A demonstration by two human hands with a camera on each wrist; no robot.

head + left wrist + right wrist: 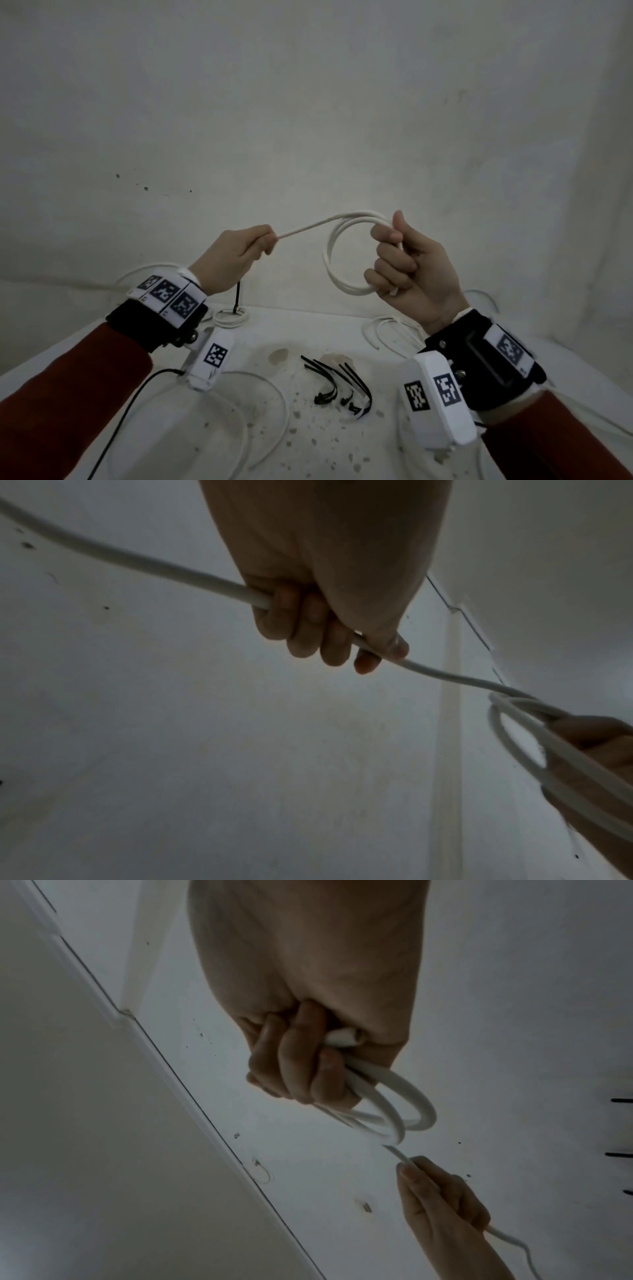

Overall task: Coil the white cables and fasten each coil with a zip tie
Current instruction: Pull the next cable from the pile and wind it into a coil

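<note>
My right hand (404,260) is raised above the table and grips a round coil of white cable (334,260) of several loops; the coil (387,1110) hangs from its curled fingers. A straight run of the same cable (308,229) leads left to my left hand (239,253), which holds it in a fist (325,631). Beyond that fist the cable (120,558) trails off to the left. A bunch of black zip ties (339,383) lies on the table between my forearms. A finished small coil with a black tie (231,315) lies at the back.
Loose white cables lie on the stained white table: loops at the front left (219,411), a tangle at the back right (390,330) and another behind my left wrist (147,270). A white wall (308,120) stands close behind the table.
</note>
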